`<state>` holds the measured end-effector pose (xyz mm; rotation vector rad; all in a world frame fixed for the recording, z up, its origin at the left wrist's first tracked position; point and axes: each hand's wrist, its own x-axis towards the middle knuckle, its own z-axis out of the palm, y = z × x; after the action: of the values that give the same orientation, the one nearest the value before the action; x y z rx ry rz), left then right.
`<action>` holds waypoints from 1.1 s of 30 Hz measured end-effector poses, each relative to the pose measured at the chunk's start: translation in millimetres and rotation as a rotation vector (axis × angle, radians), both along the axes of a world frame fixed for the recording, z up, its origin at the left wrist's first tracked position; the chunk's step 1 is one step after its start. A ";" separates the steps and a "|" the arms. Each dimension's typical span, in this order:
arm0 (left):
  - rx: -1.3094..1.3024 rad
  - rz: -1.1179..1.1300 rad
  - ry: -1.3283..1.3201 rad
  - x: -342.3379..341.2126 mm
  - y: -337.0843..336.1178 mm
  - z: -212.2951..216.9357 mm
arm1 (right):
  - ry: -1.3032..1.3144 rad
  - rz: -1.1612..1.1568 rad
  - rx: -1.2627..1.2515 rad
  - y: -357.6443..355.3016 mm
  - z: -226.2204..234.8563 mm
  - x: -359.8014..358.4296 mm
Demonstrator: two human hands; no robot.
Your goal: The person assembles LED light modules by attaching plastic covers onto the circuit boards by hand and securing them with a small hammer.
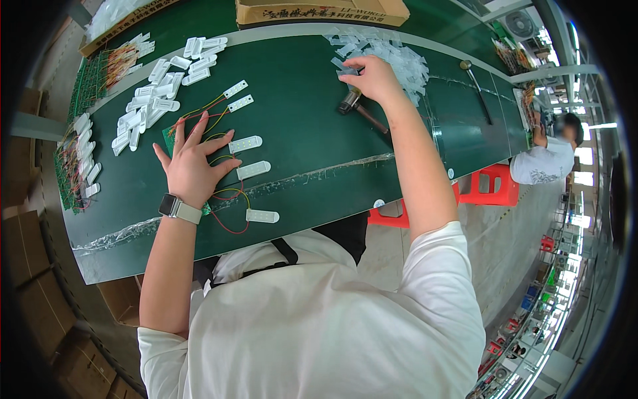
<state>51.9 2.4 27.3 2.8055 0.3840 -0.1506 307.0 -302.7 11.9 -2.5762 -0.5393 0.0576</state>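
My left hand (189, 169), with a watch (171, 205) on its wrist, lies spread over a green circuit board (169, 141), hiding most of it. Red and yellow wires run from the board to small white LED strips. Two bare strips (240, 102) lie beyond the fingers; three others sit in white oblong housings, one a housing (254, 169) beside my thumb. At the near edge of a pile of clear plastic pieces (399, 63), my right hand (373, 80) pinches one translucent piece (346, 72) between thumb and fingers. Under that wrist lies a hammer (350, 101), its handle partly hidden.
White housings (156, 100) form a heap at the left. Wired green boards (86, 86) stand along the left edge. A cardboard box (322, 12) sits at the back. Another hammer (476, 90) lies at right. Beyond the red stools (490, 185), a person (543, 156) sits at the table.
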 end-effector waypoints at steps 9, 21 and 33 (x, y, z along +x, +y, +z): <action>0.003 0.008 -0.026 -6.3 8.3 -3.6 | -0.153 0.244 -0.078 3.4 -8.4 9.7; -0.014 -0.024 -0.130 -8.3 4.5 -16.8 | -0.345 0.447 -0.074 -5.3 0.2 9.3; -0.005 -0.015 -0.142 -9.4 6.8 -19.7 | 0.001 0.388 0.128 53.9 -2.5 -75.4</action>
<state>42.6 9.2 7.7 2.7937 0.3283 0.0440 231.6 -248.8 9.4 -2.3144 -1.0020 0.1516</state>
